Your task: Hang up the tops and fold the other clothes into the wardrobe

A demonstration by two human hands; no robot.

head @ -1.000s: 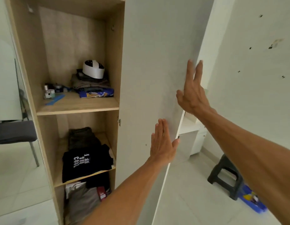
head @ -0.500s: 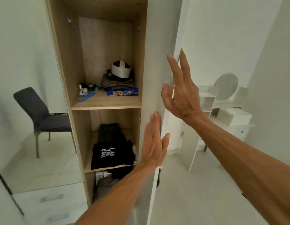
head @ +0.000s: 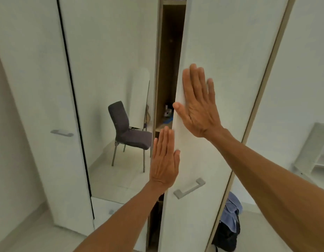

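The white wardrobe door [head: 221, 51] stands almost shut, leaving a narrow dark gap [head: 169, 60] onto the wooden shelves. My right hand [head: 197, 104] lies flat on the door near its free edge, fingers spread and pointing up. My left hand [head: 164, 159] presses flat lower down on the same edge, above the grey door handle [head: 189, 188]. Both hands hold nothing. Through the gap only a few small items on a shelf [head: 167, 111] show; the folded clothes are hidden.
A mirrored panel [head: 110, 88] left of the gap reflects a dark grey chair [head: 128, 131]. Further left is another white door with a handle [head: 62, 133]. Blue and black clothes [head: 230, 220] hang beyond the door's right edge. A white shelf unit [head: 317, 151] stands far right.
The door has swung from wide open to nearly shut, hiding the shelves and folded clothes. Both flat hands stayed on it, and the view turned to face its front.
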